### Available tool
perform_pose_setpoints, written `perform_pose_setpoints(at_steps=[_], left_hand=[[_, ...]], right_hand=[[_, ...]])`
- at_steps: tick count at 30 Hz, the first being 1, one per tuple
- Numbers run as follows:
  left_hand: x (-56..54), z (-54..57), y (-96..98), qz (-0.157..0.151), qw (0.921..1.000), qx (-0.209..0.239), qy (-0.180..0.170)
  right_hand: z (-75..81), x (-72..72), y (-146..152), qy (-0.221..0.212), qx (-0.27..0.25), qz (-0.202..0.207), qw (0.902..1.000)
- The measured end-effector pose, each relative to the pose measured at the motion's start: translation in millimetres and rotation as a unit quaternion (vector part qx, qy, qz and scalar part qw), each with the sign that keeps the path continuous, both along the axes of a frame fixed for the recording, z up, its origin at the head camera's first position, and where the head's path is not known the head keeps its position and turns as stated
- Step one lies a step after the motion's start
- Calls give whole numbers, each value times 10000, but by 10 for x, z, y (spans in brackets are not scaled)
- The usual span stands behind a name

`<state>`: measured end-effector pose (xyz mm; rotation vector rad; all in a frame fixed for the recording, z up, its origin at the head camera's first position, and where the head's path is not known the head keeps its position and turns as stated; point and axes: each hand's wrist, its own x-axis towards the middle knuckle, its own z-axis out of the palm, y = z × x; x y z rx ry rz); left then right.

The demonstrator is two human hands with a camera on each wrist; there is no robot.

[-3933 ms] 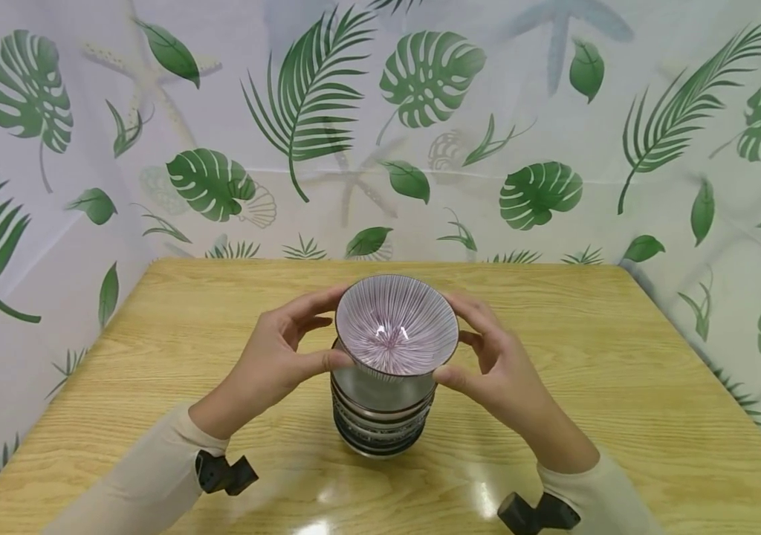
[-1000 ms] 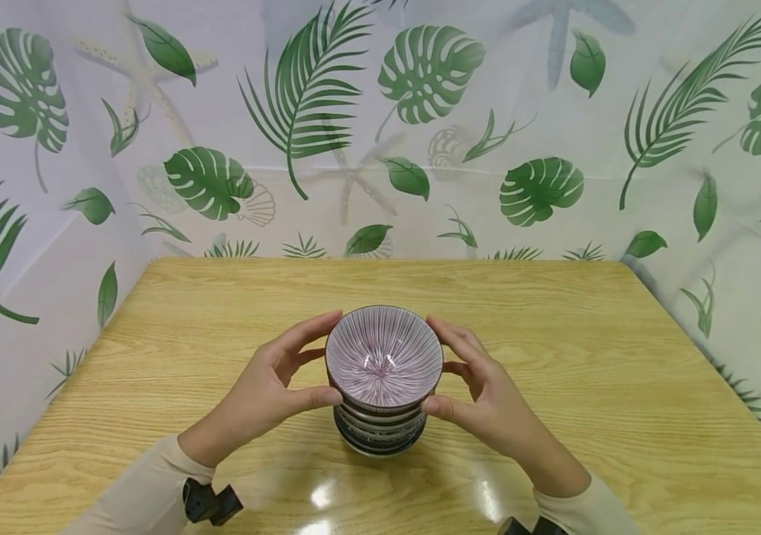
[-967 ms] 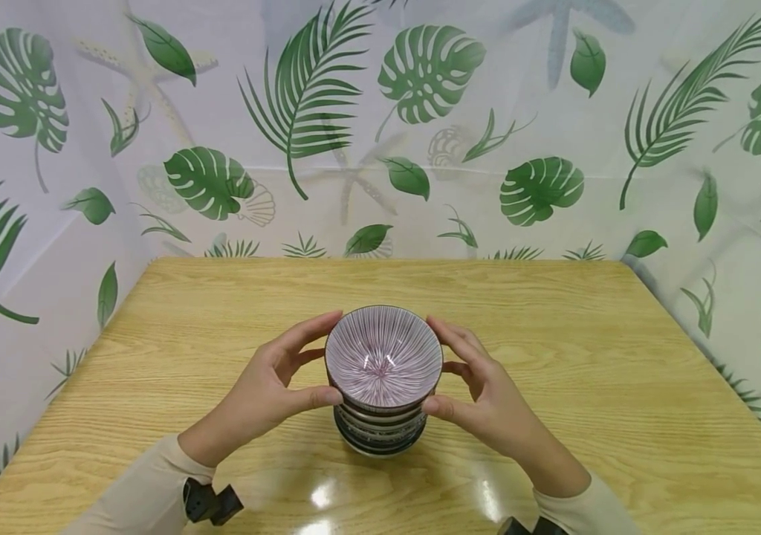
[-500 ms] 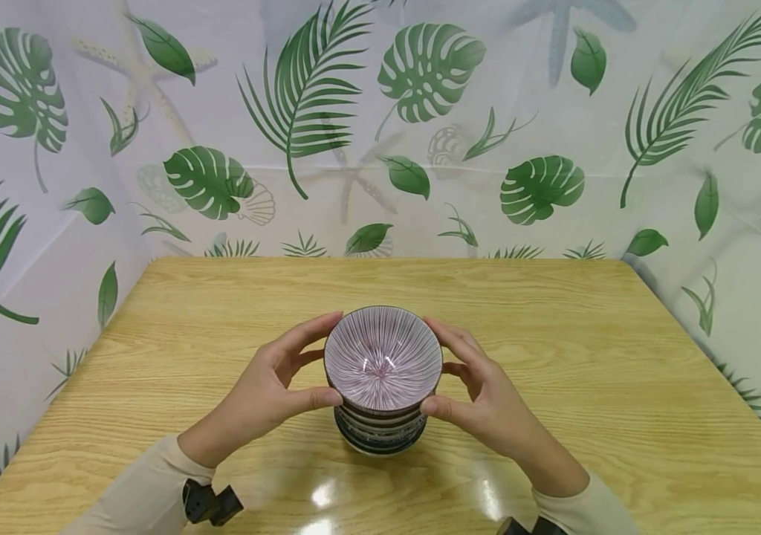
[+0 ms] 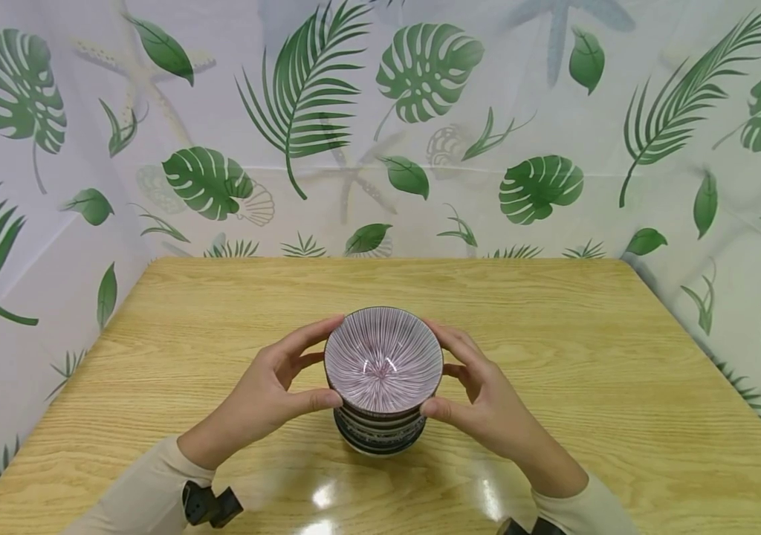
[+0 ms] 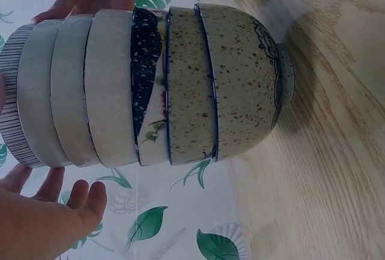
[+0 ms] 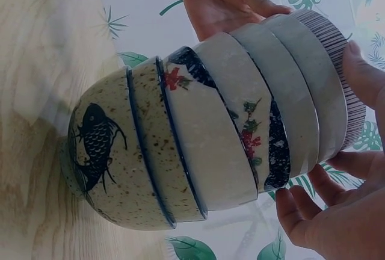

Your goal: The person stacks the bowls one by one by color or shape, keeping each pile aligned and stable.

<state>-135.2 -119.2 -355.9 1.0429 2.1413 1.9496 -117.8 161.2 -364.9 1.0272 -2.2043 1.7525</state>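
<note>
A bowl with fine purple stripes (image 5: 383, 360) sits nested at the top of a stack of several bowls. My left hand (image 5: 280, 379) holds its left side, thumb at the front of the rim and fingers round behind. The right hand (image 5: 477, 386) grips the opposite side in the same way. Below it, the side views show plain pale bowls (image 6: 36, 91), white bowls with flowers and dark blue bands (image 7: 207, 139), and two brown-speckled bowls at the bottom. The lowest speckled bowl (image 6: 240, 85) bears a dark fish drawing and stands on its foot on the table.
The stack stands on a light wood-grain table (image 5: 220, 312). A leaf-printed cloth (image 5: 327, 208) hangs behind it and along both sides. Black wrist cameras (image 5: 209, 504) are strapped over the sleeves.
Earlier the striped bowl was held above the stack, further back; both hands have since lowered it onto the other bowls. Over the last second the hands and bowl have barely moved.
</note>
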Motion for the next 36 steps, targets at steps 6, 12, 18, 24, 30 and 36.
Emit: perform_pose_setpoints(at_steps=[6, 12, 18, 24, 30, 36], left_hand=[[-5, -3, -1, 27, 10000, -68, 4], [-9, 7, 2, 29, 9999, -103, -62], [-5, -11, -9, -27, 9999, -97, -113], [3, -25, -13, -77, 10000, -48, 6], [8, -30, -13, -15, 9998, 45, 200], [0, 17, -54, 253, 9982, 194, 514]], right_hand=[[-9, -9, -9, -58, -6, -12, 10000], [-13, -19, -20, -123, -27, -39, 9999], [-12, -7, -20, -152, -51, -21, 9999], [-14, 7, -13, -163, -19, -27, 9999], [-15, 4, -13, -103, -25, -26, 9999], [22, 24, 3, -6, -154, -148, 9998]])
